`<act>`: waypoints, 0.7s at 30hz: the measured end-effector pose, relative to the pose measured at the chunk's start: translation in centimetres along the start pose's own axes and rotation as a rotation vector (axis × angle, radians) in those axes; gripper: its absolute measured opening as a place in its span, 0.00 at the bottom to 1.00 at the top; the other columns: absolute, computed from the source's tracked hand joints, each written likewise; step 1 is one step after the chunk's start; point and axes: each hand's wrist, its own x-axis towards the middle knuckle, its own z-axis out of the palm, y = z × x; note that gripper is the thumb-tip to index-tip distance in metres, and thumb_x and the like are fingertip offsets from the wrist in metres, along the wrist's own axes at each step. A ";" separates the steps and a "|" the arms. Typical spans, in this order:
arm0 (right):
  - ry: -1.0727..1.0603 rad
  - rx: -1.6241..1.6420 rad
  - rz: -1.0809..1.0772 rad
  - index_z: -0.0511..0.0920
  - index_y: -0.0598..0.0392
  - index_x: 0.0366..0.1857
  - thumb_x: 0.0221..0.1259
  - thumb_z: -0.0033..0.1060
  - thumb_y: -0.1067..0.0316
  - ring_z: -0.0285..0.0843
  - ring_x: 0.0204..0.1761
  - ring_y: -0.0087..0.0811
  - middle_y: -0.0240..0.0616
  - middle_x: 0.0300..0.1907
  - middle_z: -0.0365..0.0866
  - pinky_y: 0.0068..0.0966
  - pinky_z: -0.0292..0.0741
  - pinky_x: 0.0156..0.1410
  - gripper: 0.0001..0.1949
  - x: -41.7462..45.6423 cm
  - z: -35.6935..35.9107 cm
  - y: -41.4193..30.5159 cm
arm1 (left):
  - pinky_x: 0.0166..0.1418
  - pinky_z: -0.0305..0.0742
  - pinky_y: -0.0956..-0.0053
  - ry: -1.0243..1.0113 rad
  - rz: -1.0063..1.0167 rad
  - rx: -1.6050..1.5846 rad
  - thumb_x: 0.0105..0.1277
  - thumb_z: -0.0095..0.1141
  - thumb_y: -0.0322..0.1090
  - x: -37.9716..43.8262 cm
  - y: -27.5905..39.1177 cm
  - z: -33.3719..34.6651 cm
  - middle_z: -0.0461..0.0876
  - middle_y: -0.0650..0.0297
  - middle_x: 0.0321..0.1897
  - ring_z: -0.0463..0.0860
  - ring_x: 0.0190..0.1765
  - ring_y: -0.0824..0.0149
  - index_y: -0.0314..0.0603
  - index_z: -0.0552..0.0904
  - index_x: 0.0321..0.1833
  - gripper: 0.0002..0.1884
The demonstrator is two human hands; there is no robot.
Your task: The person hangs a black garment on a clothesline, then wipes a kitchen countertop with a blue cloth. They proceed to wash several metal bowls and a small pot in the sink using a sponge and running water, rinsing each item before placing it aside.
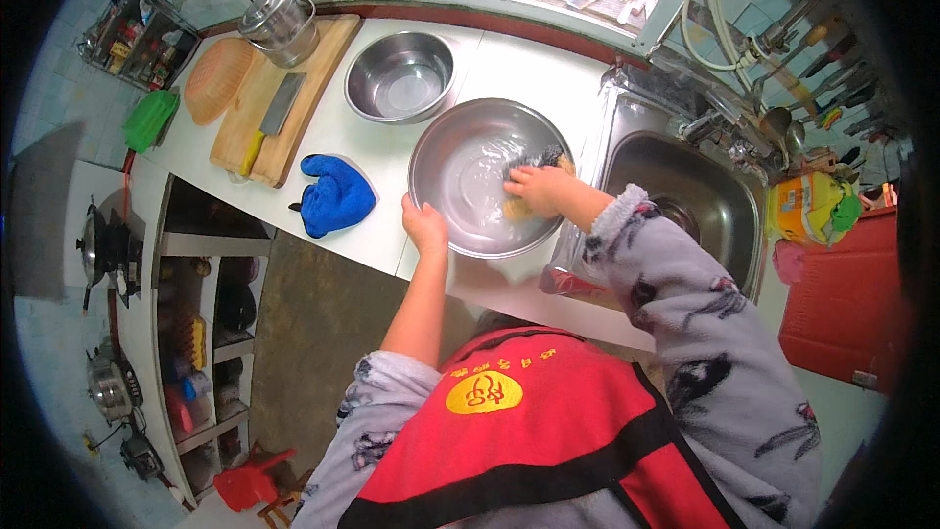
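A large steel basin [470,162] holding some water stands on the white counter before me. My left hand [425,224] grips its near left rim, thumb over the edge. Inside the basin, at its right side, my right hand [540,189] lies over dark and tan-yellow pieces [517,209]; blur and the fingers hide what they are and whether they are grasped. Behind the basin, a smaller steel bowl [400,77] sits on the counter. A folded blue cloth [336,195] lies to the left of the basin.
A cleaver [283,106] with a yellow handle and a lidded clear container [283,29] are on the wooden cutting board [308,103]. An orange plastic basket [217,81] leans at its left. The steel sink [661,169] adjoins the basin's right side; a red box [841,301] stands farther right.
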 end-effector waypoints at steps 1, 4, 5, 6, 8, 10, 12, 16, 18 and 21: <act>-0.072 -0.016 -0.040 0.66 0.46 0.62 0.57 0.50 0.64 0.60 0.69 0.37 0.36 0.67 0.62 0.35 0.65 0.66 0.25 -0.6 -0.2 0.0 | 0.52 0.73 0.65 -0.009 0.007 0.002 0.58 0.49 0.20 0.1 0.1 0.1 0.81 0.47 0.41 0.82 0.46 0.52 0.31 0.73 0.52 0.17; -0.322 -0.003 -0.127 0.64 0.42 0.66 0.54 0.50 0.70 0.53 0.72 0.35 0.35 0.71 0.55 0.37 0.57 0.71 0.30 -1.3 -0.7 -0.7 | 0.52 0.73 0.66 -0.032 0.030 0.001 0.58 0.49 0.20 0.2 0.2 0.0 0.81 0.48 0.41 0.82 0.45 0.53 0.31 0.73 0.52 0.17; -0.382 -0.008 -0.164 0.65 0.41 0.65 0.53 0.50 0.70 0.53 0.72 0.34 0.34 0.71 0.55 0.38 0.57 0.71 0.30 -1.6 -0.9 -1.1 | 0.52 0.73 0.66 -0.042 0.043 -0.007 0.58 0.49 0.20 0.3 0.2 0.0 0.82 0.48 0.41 0.82 0.45 0.53 0.31 0.74 0.52 0.17; -0.282 0.014 -0.239 0.71 0.39 0.60 0.56 0.48 0.65 0.58 0.70 0.33 0.30 0.69 0.60 0.45 0.61 0.68 0.23 -2.0 -0.7 -1.6 | 0.52 0.73 0.66 -0.055 0.057 -0.012 0.58 0.49 0.20 0.4 0.3 0.0 0.82 0.48 0.41 0.82 0.45 0.53 0.31 0.74 0.52 0.17; -0.429 0.051 -0.238 0.68 0.39 0.62 0.53 0.49 0.69 0.51 0.72 0.33 0.30 0.71 0.56 0.45 0.55 0.71 0.27 -2.0 -0.7 -2.1 | 0.52 0.73 0.66 -0.077 0.047 -0.032 0.58 0.49 0.20 0.5 0.5 0.1 0.82 0.48 0.40 0.82 0.45 0.54 0.31 0.74 0.52 0.17; -0.498 0.075 -0.295 0.67 0.41 0.63 0.52 0.50 0.71 0.44 0.75 0.32 0.31 0.72 0.53 0.48 0.49 0.73 0.29 -2.0 -1.3 -3.2 | 0.52 0.73 0.66 -0.087 0.044 -0.042 0.58 0.49 0.20 0.5 0.4 0.1 0.82 0.49 0.40 0.82 0.45 0.54 0.31 0.74 0.51 0.16; -0.399 0.113 -0.313 0.67 0.43 0.63 0.52 0.51 0.71 0.43 0.75 0.32 0.31 0.72 0.53 0.49 0.49 0.73 0.29 -1.8 -0.6 -4.3 | 0.52 0.74 0.66 -0.082 0.048 -0.047 0.58 0.49 0.20 0.5 0.3 0.2 0.82 0.48 0.40 0.82 0.44 0.54 0.31 0.74 0.51 0.16; -0.247 0.151 -0.329 0.66 0.49 0.62 0.52 0.52 0.70 0.41 0.75 0.35 0.34 0.72 0.50 0.50 0.49 0.73 0.28 0.0 0.9 -5.7 | 0.51 0.74 0.66 -0.112 0.058 -0.025 0.58 0.48 0.20 0.3 0.6 -0.1 0.82 0.48 0.40 0.82 0.44 0.53 0.31 0.74 0.51 0.16; -0.154 0.144 -0.293 0.64 0.50 0.63 0.53 0.53 0.69 0.41 0.75 0.37 0.36 0.73 0.48 0.49 0.51 0.73 0.28 1.2 1.1 -6.9 | 0.51 0.74 0.66 -0.128 0.062 0.011 0.58 0.48 0.20 0.3 0.6 -0.1 0.82 0.48 0.39 0.82 0.44 0.53 0.31 0.74 0.51 0.16; 0.021 0.069 -0.217 0.68 0.50 0.61 0.60 0.46 0.65 0.47 0.74 0.34 0.35 0.71 0.54 0.47 0.54 0.72 0.22 2.3 0.7 -8.3 | 0.50 0.74 0.66 -0.112 0.074 -0.067 0.58 0.49 0.20 0.4 0.3 -0.2 0.82 0.47 0.39 0.82 0.44 0.53 0.31 0.74 0.50 0.16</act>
